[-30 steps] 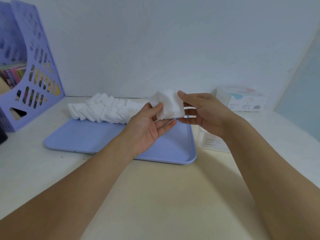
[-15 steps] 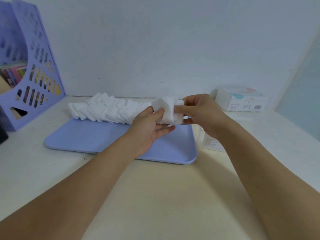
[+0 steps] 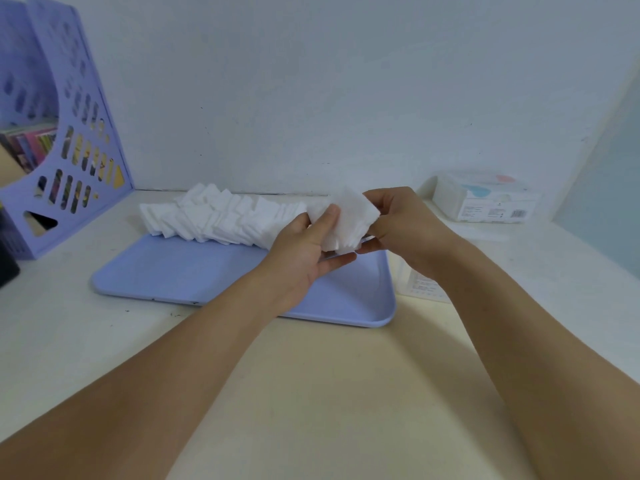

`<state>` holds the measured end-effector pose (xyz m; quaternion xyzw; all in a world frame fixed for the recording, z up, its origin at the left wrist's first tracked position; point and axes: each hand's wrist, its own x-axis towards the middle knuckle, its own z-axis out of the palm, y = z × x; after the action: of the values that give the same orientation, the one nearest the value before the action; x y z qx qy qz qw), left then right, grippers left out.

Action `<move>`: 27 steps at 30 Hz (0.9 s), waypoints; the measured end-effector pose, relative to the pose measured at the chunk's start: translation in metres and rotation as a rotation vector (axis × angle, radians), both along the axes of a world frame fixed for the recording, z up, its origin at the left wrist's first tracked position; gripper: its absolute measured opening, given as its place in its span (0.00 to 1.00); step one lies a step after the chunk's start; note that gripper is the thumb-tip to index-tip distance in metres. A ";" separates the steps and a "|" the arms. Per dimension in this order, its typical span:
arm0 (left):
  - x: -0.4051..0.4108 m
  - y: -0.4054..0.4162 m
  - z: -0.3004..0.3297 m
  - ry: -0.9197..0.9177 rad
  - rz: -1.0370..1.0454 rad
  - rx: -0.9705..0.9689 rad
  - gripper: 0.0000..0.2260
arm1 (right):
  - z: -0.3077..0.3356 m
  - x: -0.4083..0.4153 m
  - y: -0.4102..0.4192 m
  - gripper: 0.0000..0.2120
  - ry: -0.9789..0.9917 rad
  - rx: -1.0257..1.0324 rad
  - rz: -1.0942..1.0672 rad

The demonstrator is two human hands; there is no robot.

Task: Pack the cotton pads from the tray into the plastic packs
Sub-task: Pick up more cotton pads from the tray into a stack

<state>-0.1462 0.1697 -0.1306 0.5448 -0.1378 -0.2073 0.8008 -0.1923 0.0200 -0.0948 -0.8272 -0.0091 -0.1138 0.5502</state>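
A small stack of white cotton pads [image 3: 349,220] is held above the right part of the blue tray [image 3: 194,275]. My left hand [image 3: 304,251] cups the stack from below, thumb pressed on its front. My right hand [image 3: 405,226] grips its right side with curled fingers. A long row of loose cotton pads [image 3: 221,216] leans along the tray's far edge. A clear plastic pack [image 3: 419,285] lies on the table right of the tray, mostly hidden behind my right wrist.
A filled pack of cotton pads [image 3: 485,202] sits at the back right by the wall. A purple file holder [image 3: 65,140] with books stands at the far left. A dark object [image 3: 8,268] pokes in at the left edge.
Both hands closed in on the stack of pads. My right fingers curled round its right side, and my left thumb slid up onto its front. The stack stays above the tray.
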 end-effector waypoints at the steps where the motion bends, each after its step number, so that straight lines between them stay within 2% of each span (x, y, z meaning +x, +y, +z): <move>1: 0.000 0.001 0.001 0.009 0.004 -0.005 0.18 | 0.000 0.001 0.000 0.12 0.003 -0.001 -0.020; 5: -0.002 0.002 0.001 0.045 0.012 0.001 0.18 | -0.001 0.000 0.004 0.12 -0.054 -0.006 -0.111; 9: 0.000 0.003 0.003 0.112 0.011 -0.063 0.17 | 0.001 -0.001 0.009 0.04 -0.123 -0.120 -0.175; 10: 0.000 0.003 0.003 0.111 0.011 -0.074 0.17 | 0.004 -0.002 0.009 0.03 -0.084 -0.077 -0.153; 13: 0.002 0.003 0.001 0.069 0.025 -0.072 0.16 | 0.016 -0.008 0.009 0.14 0.107 0.258 -0.057; 15: 0.002 0.003 0.001 0.058 0.032 -0.077 0.14 | 0.017 -0.009 0.008 0.19 0.151 0.247 -0.031; 17: 0.001 0.003 0.000 0.069 0.025 -0.102 0.14 | 0.010 -0.008 0.010 0.22 0.128 0.129 -0.029; 18: 0.000 0.002 0.001 0.092 0.019 -0.128 0.15 | 0.007 -0.007 0.011 0.20 0.095 0.114 -0.045; 20: -0.001 0.002 0.003 0.179 0.009 -0.196 0.15 | 0.006 -0.004 0.007 0.15 0.021 0.199 -0.120; 22: -0.002 0.003 0.009 0.290 -0.006 -0.264 0.20 | 0.010 -0.003 -0.002 0.18 -0.046 0.319 -0.234; 24: -0.001 0.005 0.013 0.363 -0.020 -0.326 0.23 | 0.011 -0.001 -0.008 0.21 -0.073 0.246 -0.339; 27: -0.004 0.008 0.014 0.389 -0.039 -0.353 0.16 | 0.008 -0.001 0.000 0.22 -0.104 0.048 -0.346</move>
<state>-0.1503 0.1781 -0.1171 0.3438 -0.0257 -0.2965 0.8906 -0.1937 0.0198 -0.0870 -0.7962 0.1077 -0.2494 0.5406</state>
